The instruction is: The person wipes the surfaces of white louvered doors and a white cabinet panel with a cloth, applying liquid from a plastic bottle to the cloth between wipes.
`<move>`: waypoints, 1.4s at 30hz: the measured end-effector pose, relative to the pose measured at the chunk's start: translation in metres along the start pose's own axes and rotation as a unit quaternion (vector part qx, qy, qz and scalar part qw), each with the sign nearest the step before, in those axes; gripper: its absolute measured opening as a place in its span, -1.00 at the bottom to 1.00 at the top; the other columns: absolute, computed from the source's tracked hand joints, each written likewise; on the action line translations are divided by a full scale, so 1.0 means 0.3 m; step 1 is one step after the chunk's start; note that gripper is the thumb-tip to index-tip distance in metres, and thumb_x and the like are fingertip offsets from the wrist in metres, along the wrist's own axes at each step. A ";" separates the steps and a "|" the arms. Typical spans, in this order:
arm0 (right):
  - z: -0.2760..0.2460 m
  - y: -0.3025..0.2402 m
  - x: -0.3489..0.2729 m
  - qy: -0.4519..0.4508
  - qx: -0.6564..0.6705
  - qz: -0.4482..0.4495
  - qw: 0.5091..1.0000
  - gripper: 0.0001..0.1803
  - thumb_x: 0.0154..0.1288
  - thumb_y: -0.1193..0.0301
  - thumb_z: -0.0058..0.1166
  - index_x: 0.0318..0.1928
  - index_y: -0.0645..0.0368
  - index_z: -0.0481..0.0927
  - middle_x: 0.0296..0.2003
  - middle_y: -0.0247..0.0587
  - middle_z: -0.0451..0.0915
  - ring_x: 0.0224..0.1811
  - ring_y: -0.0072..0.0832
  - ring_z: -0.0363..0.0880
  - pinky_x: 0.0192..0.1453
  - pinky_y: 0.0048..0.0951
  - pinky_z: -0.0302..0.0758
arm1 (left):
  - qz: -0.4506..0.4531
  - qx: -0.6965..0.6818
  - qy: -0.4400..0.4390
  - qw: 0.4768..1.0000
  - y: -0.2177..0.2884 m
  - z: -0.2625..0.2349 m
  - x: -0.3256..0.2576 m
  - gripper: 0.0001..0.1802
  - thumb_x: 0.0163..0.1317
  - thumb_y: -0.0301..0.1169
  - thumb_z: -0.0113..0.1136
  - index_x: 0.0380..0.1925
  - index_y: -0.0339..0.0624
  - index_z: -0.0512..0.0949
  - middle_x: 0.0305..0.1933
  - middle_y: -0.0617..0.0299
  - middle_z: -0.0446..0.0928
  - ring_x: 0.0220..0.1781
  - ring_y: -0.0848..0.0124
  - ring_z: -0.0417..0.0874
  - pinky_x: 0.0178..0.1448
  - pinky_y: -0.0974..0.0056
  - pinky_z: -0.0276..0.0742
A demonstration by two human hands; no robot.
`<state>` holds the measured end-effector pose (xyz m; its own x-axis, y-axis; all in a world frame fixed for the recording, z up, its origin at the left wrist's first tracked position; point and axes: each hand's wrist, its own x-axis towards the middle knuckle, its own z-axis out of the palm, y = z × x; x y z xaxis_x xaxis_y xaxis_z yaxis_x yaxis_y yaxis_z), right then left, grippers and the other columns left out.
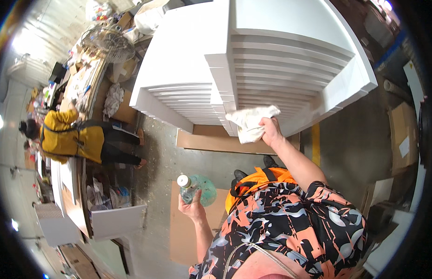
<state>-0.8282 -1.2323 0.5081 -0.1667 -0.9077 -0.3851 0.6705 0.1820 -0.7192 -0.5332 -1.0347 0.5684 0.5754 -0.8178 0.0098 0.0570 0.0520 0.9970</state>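
My left hand (193, 207) is closed around a see-through greenish plastic bottle (204, 190) with a white cap, held out at waist height above the floor. In my right hand (270, 131) is a bunched white cloth (251, 122), gripped at its right side. The cloth is up against the front of a tall white cabinet (220, 69), close to its middle upright. On both sides of that upright run rows of white slats (281, 69). Whether the cloth presses on the surface or hangs just before it, I cannot tell.
Cardboard (216, 143) lies under the cabinet, and another cardboard sheet (178, 237) is on the floor by my left arm. To the left a person in a yellow top (71, 135) stands at a cluttered workbench (92, 88) with a fan (108, 43). A cardboard box (404, 137) stands at the right.
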 end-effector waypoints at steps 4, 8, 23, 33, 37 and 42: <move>0.263 -0.216 -0.086 -0.184 -0.200 -0.230 0.935 -0.68 0.12 0.67 -0.16 -0.08 0.32 0.49 -0.24 -0.25 0.56 -0.18 -0.40 0.57 -0.11 -0.36 0.50 | -0.004 0.038 -0.049 0.998 0.014 0.026 0.043 -0.62 0.02 -0.68 0.38 -0.11 -0.33 0.56 -0.16 0.20 0.64 -0.14 0.43 0.63 0.02 0.29 0.54; 0.456 -0.219 -0.059 -0.177 -0.364 -0.466 0.787 -0.35 0.20 0.64 -0.10 0.35 0.22 0.20 0.25 0.11 0.34 0.26 -0.04 0.38 0.27 -0.25 0.40 | 0.035 0.054 -0.048 0.997 0.031 0.095 0.053 -0.59 0.02 -0.68 0.38 -0.08 -0.34 0.55 -0.14 0.18 0.64 -0.14 0.42 0.64 0.03 0.28 0.55; 0.508 -0.127 0.008 -0.142 -0.399 -0.553 0.717 -0.62 0.16 0.48 0.12 0.02 0.26 0.51 0.02 0.08 0.49 0.02 0.01 0.50 0.15 -0.06 0.43 | 0.024 0.060 -0.064 0.996 0.112 0.191 0.171 -0.56 -0.01 -0.69 0.34 -0.05 -0.37 0.54 -0.13 0.15 0.64 -0.12 0.40 0.65 0.02 0.29 0.55; 0.561 -0.120 0.006 -0.058 -0.556 -0.708 0.432 -0.58 0.15 0.41 0.18 0.06 0.17 0.57 0.02 -0.09 0.59 0.06 -0.14 0.56 0.17 -0.06 0.45 | -0.015 0.061 -0.147 0.987 0.040 0.098 0.530 -0.62 -0.11 -0.68 0.45 -0.23 -0.30 0.58 -0.29 0.29 0.65 -0.24 0.56 0.59 -0.09 0.40 0.52; 0.495 -0.008 0.070 0.076 -0.675 -0.663 0.316 -0.63 0.28 0.43 -0.02 0.09 0.19 0.57 0.10 -0.11 0.57 -0.04 -0.24 0.56 0.05 -0.26 0.44 | 0.009 0.049 -0.150 0.987 0.054 0.004 0.671 -0.64 -0.10 -0.71 0.42 -0.24 -0.30 0.57 -0.26 0.28 0.64 -0.22 0.55 0.58 -0.06 0.39 0.51; 0.292 0.192 0.095 0.006 -0.708 -0.564 0.425 -0.61 0.15 0.40 0.08 0.03 0.11 0.60 0.08 -0.10 0.53 0.12 -0.12 0.47 0.23 0.05 0.29 | 0.001 0.042 -0.136 0.990 0.061 -0.108 0.772 -0.65 -0.09 -0.74 0.39 -0.26 -0.29 0.56 -0.26 0.29 0.62 -0.21 0.54 0.57 -0.04 0.38 0.50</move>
<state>-0.7310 -1.2807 0.5065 0.1854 -0.7198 0.6690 -0.9471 -0.3123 -0.0736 -0.3723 -1.2046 0.5863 0.3344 -0.9422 0.0209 -0.0183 0.0157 0.9997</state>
